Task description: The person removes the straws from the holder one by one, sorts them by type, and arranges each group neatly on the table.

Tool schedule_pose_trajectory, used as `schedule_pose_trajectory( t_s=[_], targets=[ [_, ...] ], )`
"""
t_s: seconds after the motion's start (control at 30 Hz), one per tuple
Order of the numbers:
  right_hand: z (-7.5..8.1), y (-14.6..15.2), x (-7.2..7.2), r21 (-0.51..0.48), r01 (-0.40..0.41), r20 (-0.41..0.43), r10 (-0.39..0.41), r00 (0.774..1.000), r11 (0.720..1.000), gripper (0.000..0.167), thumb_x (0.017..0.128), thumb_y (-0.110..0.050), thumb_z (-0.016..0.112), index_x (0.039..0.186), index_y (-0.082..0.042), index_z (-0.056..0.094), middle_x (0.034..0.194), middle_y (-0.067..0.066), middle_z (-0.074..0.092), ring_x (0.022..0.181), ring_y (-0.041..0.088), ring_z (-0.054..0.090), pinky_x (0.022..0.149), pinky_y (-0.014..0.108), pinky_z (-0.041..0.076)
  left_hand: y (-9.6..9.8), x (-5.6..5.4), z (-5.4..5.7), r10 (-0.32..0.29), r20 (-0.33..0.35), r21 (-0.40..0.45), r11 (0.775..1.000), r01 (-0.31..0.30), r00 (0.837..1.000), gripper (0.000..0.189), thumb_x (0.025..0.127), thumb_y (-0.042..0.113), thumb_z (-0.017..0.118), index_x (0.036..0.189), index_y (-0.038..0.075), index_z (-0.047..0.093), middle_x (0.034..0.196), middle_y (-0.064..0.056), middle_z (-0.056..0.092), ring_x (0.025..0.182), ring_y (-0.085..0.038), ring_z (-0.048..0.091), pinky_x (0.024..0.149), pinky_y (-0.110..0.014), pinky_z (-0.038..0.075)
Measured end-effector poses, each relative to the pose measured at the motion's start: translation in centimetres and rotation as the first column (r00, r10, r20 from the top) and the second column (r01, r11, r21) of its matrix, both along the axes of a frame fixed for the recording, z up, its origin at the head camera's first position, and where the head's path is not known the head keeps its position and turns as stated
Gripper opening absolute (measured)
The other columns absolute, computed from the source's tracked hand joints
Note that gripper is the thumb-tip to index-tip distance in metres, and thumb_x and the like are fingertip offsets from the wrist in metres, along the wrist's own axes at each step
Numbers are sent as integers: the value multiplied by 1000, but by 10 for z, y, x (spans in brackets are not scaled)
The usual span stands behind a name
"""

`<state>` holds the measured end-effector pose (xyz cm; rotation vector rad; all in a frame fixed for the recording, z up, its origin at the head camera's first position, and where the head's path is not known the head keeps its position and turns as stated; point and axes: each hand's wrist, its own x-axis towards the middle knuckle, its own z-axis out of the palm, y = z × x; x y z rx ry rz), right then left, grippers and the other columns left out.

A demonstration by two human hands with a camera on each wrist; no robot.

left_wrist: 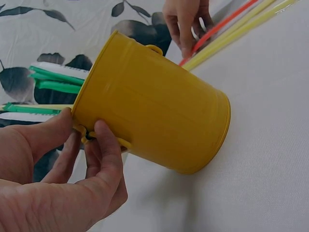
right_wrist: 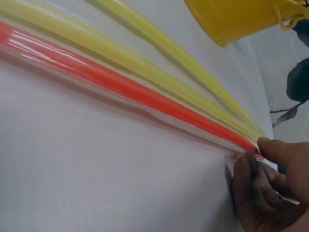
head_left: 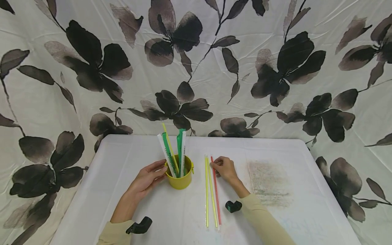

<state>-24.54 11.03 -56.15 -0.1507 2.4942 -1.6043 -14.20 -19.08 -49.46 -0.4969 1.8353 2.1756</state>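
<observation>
Beyond my fingers hangs a floral cloth (head_left: 239, 85), and below them lies the white counter (head_left: 245, 149), with a brownish smudge (head_left: 269, 183) to the right of my right hand (head_left: 225, 168). At the fingertips of my left hand (head_left: 147, 179) stands the yellow bucket (head_left: 179, 183), upright; these fingers hold it only at one side, by the rim and the small handle ear. Above them, green-and-white packets (head_left: 181, 139) and a thin yellow stick (head_left: 169, 143) lean out of the bucket. Two yellow sticks (head_left: 212, 194) lie between the bucket and my right fingers. The red stick (head_left: 215, 190) lies on the counter, just beside the nearer yellow one, and my right thumb and forefinger pinch its far end.

I think this pinch is a weak point: because it takes only the tip, and the surface looks smooth, the stick could slip or swing. If I lift it carelessly, it could also push the yellow neighbour, since they are so near. The bucket might tip if my left fingers pull on its one side, because the tall contents probably make it top-heavy.
</observation>
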Motion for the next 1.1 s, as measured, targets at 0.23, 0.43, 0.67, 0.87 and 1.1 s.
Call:
schedule_pose_trajectory(
  t_s=[0.23, 0.43, 0.67, 0.87, 1.1],
  targets=[
    [3, 1, 1, 28, 1, 9, -1, 1000, 1000, 16, 97, -8, 71, 99, 7, 68, 76, 12, 68, 59, 16, 67, 52, 31, 61, -1, 1, 1, -5, -4, -4, 1000, 5, 1000, 56, 101, 9, 66, 152, 0, 45, 151, -19, 44, 111, -10, 64, 97, -25, 55],
    [6, 5, 2, 65, 0, -1, 1, 1000, 998, 17, 100, -10, 68, 102, 7, 69, 78, 14, 69, 60, 18, 68, 52, 29, 60, 0, 3, 3, -6, -11, -2, 1000, 6, 1000, 54, 103, 8, 64, 152, -2, 44, 150, -20, 44, 110, -10, 64, 95, -24, 56],
    [13, 7, 1, 79, 16, -47, -13, 999, 997, 15, 100, -7, 66, 104, 7, 69, 85, 18, 70, 66, 23, 70, 57, 33, 62, 1, 3, 3, -3, -6, -5, 1000, 3, 1000, 56, 101, 8, 66, 152, -2, 44, 150, -21, 44, 111, -11, 64, 95, -24, 56],
    [26, 6, -1, 93, 26, -84, -18, 996, 995, 14, 100, -7, 66, 106, 6, 69, 90, 19, 71, 72, 29, 72, 59, 33, 62, 0, 4, 2, -14, -14, -15, 1000, 14, 1000, 55, 102, 9, 65, 152, -1, 44, 151, -21, 44, 112, -11, 63, 98, -26, 55],
    [44, 4, -3, 56, 11, -159, -2, 987, 998, 14, 98, -5, 67, 105, 6, 68, 95, 23, 73, 77, 35, 74, 62, 34, 63, -1, 5, 0, -15, -19, -20, 1000, 15, 1000, 54, 102, 9, 65, 152, 0, 45, 150, -20, 45, 111, -10, 63, 97, -25, 56]
  ],
)
